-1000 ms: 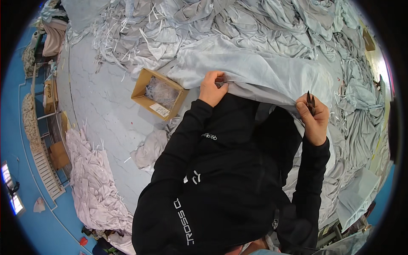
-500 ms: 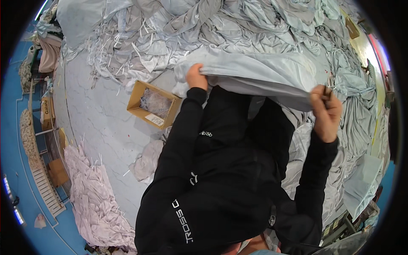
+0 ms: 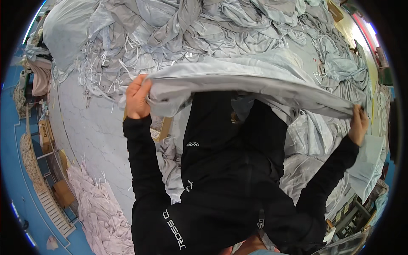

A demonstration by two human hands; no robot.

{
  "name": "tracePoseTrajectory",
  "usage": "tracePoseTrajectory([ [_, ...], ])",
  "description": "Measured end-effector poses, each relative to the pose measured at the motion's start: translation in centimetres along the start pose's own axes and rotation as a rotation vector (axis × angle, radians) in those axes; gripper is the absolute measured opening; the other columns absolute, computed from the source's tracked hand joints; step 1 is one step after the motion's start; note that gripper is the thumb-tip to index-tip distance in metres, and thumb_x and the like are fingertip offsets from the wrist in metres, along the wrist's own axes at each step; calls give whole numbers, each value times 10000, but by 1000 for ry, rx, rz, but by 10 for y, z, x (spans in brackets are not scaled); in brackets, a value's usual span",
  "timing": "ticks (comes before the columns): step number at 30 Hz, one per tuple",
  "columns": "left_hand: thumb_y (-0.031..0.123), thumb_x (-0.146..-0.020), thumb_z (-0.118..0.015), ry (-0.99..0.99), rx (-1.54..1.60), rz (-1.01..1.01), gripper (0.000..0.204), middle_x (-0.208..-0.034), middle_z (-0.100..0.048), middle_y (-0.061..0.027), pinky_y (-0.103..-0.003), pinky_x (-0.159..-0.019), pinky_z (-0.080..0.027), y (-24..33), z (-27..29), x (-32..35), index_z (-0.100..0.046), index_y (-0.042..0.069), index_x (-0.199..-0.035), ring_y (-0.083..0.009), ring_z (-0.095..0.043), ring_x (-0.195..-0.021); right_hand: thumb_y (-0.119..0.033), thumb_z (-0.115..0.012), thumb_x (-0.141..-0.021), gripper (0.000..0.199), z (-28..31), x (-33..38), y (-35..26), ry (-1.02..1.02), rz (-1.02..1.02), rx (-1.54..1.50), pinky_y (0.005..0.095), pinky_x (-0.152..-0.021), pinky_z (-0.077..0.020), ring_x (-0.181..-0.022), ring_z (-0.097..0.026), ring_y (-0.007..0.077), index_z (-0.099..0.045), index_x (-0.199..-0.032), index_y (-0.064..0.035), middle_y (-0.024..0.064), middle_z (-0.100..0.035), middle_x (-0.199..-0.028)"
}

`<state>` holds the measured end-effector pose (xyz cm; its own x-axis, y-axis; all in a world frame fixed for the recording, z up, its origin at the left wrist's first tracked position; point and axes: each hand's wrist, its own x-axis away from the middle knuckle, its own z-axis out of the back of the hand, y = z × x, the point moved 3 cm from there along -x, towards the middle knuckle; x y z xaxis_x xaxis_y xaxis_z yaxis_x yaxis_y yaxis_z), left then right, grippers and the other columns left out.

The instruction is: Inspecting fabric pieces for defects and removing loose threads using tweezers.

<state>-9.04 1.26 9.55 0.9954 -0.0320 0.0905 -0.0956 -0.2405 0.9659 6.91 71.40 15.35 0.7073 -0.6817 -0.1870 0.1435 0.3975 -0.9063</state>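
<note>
Cloth (image 3: 255, 80) is lifted and spread between your left hand (image 3: 137, 97) and right hand (image 3: 359, 125), both clenched on its edges, not yet laid down.

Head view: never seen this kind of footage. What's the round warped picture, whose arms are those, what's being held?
It is one picture from a wide fisheye camera worn on a person's head, looking down; that is why the frame is round and straight edges bend. No robot: the black-sleeved arms coming up from the bottom are the wearer's own. The left hand and the right hand each grip an end of a long pale grey fabric piece, raised and stretched between them. Beyond it lies a big heap of crumpled grey fabric on a pale grey work surface. A brown cardboard box peeks out beside the left forearm, and a pile of pinkish-white cloth sits lower left.
</note>
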Motion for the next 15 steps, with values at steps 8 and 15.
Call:
tracePoseTrajectory([
  [8,195,-920,-611,-300,-565,180,205,-708,-522,83,-194,-594,-339,-84,7,-46,-613,32,-794,-17,-421,-656,-116,-637,-905,124,-51,-32,94,-191,13,100,171,-618,-348,-704,-471,15,-660,-939,1,-57,-579,-809],
  [15,128,-852,-670,-285,-607,153,171,-837,-576,33,-204,-667,-408,-105,-24,-46,-599,32,-975,-42,-511,-751,-145,-638,-909,152,-55,-32,112,-214,-45,267,174,-618,-354,-703,-475,17,-658,-951,0,-62,-581,-802],
])
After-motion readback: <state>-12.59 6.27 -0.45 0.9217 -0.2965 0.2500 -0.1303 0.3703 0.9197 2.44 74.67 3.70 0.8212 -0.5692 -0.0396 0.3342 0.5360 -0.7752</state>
